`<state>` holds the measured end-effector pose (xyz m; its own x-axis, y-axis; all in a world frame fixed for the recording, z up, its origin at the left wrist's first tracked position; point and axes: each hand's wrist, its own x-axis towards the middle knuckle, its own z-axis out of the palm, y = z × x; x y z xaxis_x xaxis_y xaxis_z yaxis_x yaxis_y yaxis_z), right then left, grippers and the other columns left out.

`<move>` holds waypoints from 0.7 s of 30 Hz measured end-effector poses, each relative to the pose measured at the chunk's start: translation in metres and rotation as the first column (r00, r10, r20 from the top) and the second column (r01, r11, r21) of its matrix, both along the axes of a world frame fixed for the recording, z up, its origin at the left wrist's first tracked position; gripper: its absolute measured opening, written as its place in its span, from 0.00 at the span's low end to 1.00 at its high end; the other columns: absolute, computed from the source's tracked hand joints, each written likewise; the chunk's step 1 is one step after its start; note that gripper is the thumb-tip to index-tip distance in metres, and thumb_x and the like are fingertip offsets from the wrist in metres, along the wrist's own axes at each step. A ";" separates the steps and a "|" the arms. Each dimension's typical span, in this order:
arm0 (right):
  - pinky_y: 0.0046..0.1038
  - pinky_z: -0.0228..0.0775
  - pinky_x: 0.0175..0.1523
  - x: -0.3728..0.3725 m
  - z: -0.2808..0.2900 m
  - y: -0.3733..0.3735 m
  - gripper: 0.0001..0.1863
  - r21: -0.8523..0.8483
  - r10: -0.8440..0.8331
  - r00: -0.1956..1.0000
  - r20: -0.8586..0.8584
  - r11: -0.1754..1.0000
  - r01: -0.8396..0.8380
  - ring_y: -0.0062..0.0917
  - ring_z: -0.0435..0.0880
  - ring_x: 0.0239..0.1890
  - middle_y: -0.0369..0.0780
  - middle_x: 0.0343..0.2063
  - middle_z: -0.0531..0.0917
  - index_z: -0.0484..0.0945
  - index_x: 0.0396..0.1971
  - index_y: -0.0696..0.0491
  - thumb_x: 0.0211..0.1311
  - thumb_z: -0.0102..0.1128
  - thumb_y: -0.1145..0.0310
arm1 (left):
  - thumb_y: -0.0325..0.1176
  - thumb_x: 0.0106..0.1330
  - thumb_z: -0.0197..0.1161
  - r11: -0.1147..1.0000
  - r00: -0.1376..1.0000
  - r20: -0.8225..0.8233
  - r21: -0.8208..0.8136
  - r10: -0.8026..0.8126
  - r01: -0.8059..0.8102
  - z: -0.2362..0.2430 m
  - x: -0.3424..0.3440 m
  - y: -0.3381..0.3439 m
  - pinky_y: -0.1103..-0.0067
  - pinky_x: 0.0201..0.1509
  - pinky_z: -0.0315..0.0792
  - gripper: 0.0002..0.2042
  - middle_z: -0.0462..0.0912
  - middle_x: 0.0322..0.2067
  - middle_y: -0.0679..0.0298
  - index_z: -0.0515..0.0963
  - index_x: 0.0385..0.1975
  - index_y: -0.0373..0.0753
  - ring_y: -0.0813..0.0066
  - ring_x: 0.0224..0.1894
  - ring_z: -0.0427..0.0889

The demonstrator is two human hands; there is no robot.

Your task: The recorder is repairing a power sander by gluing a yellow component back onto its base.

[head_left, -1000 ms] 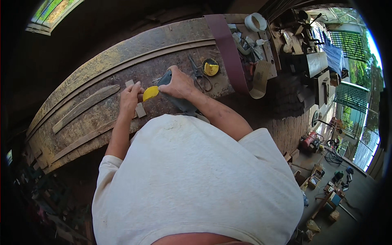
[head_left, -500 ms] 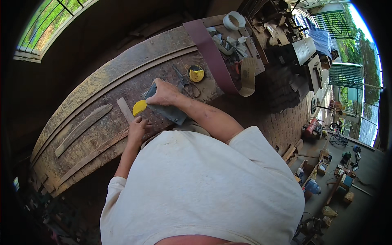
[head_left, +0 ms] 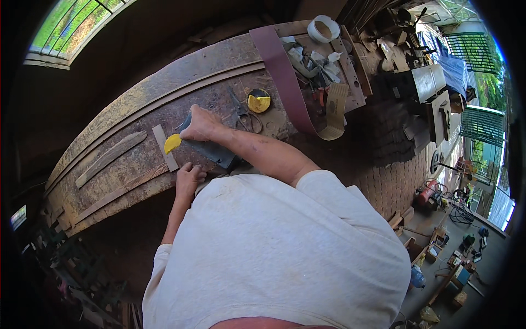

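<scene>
My right hand grips the upper edge of a dark grey flat piece, whose exact kind I cannot make out. At that piece's left end, a yellow half-round piece overlaps a short pale wooden strip on the workbench. My left hand is at the bench's near edge, just right of the strip's lower end. Its fingers are curled, and whatever they hold, if anything, is hidden. Beyond my right forearm lie scissors and a round dark container with yellow material in it.
Long wooden pieces lie on the bench's left part. A wide maroon abrasive belt crosses the right part and curls over the edge. Behind it are a white tub and assorted tools. A red tank stands on the floor at right.
My right hand has shifted left with the dark grey piece, and the yellow piece now overlaps the strip. My left hand has come slightly away from the strip's end. The view has turned somewhat.
</scene>
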<state>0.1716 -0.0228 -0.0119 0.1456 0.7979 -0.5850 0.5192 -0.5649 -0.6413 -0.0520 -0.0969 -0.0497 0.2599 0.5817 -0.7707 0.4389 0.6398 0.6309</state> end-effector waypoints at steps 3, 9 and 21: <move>0.46 0.77 0.67 -0.006 0.002 -0.003 0.44 0.028 0.044 0.999 0.004 0.999 -0.044 0.50 0.86 0.62 0.55 0.56 0.87 0.76 0.60 0.60 0.47 0.80 0.48 | 0.34 0.75 0.65 1.000 1.000 -0.016 0.020 0.002 -0.001 0.005 0.005 -0.019 0.79 0.39 0.77 0.09 0.87 0.34 0.62 0.80 0.36 0.34 0.77 0.35 0.85; 0.46 0.79 0.66 -0.007 0.007 -0.009 0.41 0.054 0.123 0.992 -0.032 0.991 -0.121 0.50 0.87 0.62 0.54 0.56 0.87 0.77 0.59 0.60 0.49 0.80 0.49 | 0.34 0.73 0.66 0.993 0.989 -0.145 0.113 0.003 0.014 0.037 0.003 -0.046 0.80 0.40 0.74 0.09 0.87 0.33 0.63 0.82 0.35 0.33 0.82 0.34 0.81; 0.44 0.78 0.67 -0.003 0.000 -0.005 0.42 0.068 0.082 0.996 -0.022 0.994 -0.080 0.49 0.88 0.60 0.54 0.55 0.88 0.77 0.59 0.60 0.48 0.81 0.49 | 0.32 0.73 0.66 0.732 0.749 -0.227 0.171 -0.622 0.659 0.126 0.043 -0.038 0.75 0.48 0.78 0.12 0.90 0.37 0.61 0.86 0.47 0.29 0.77 0.40 0.84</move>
<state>0.1689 -0.0277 -0.0123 0.0652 0.8439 -0.5325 0.5452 -0.4771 -0.6893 -0.0090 -0.1346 0.0760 0.5322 0.4782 -0.6986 0.7886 0.0202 0.6146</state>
